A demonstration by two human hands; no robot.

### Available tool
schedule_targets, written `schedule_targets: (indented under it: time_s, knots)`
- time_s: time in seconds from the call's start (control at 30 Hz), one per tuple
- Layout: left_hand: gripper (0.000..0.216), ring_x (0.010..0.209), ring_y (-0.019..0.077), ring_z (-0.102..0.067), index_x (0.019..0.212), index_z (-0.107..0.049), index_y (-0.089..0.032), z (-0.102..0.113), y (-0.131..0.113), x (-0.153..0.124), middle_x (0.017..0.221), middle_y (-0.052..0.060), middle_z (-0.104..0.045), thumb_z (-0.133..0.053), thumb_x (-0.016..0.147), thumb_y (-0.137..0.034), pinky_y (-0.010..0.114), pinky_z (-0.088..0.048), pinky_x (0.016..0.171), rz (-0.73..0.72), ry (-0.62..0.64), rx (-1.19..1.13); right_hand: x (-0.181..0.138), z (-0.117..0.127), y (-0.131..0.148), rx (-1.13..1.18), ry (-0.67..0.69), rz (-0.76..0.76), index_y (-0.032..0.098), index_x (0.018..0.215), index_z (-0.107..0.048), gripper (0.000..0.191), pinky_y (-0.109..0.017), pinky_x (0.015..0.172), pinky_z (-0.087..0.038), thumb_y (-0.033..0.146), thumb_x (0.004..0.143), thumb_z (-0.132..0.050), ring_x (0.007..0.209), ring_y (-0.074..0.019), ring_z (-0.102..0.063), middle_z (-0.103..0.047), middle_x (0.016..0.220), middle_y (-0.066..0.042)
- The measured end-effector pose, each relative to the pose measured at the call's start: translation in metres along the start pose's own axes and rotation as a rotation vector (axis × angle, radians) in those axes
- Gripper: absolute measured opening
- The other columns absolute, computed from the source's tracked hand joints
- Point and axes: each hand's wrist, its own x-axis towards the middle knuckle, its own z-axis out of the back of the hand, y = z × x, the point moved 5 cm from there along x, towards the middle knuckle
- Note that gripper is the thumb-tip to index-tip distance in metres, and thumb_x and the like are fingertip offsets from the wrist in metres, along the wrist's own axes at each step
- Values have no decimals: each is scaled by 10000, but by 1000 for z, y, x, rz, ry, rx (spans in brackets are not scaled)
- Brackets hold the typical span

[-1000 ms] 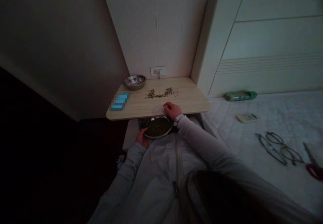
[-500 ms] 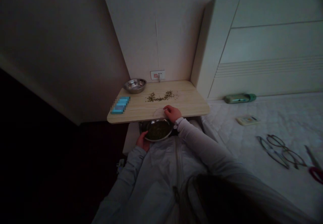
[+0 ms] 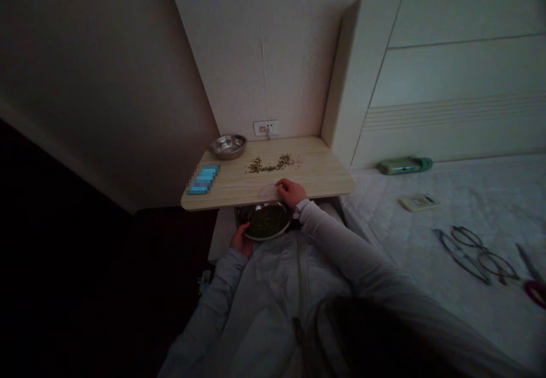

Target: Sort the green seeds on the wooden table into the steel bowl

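Observation:
My left hand (image 3: 241, 240) grips the left rim of a metal bowl (image 3: 264, 220) filled with dark green bits, held just below the front edge of a small wooden table (image 3: 324, 173). My right hand (image 3: 291, 191) rests closed on the table's front edge, its fingers on a pale flat round thing (image 3: 268, 190) that is hard to make out. A scattered line of green bits (image 3: 271, 164) lies further back on the tabletop.
An empty metal bowl (image 3: 227, 145) stands at the table's back left, a blue phone (image 3: 203, 178) at its left front. A wall socket (image 3: 265, 127) is behind. On the bed to the right lie a green bottle (image 3: 404, 165), a remote (image 3: 419, 202), glasses (image 3: 473, 251) and scissors (image 3: 533, 278).
The view has shifted slightly. My hands and the bowl stay in nearly the same place at the table's front edge.

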Motion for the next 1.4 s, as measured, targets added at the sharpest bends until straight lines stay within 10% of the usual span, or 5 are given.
schedule_targets:
  time_s: [1.4]
  knots:
    - [195,887,205,-544,778,-588,-136,-5,0,-5,692,49,-654,-428,673,-177,337,-431,773,-1,-11,3,-3,-1,2,-86,4,32,234,897,-534,260,-223,594,-357,313,709,-372,644,-119,-510,-591,692,19]
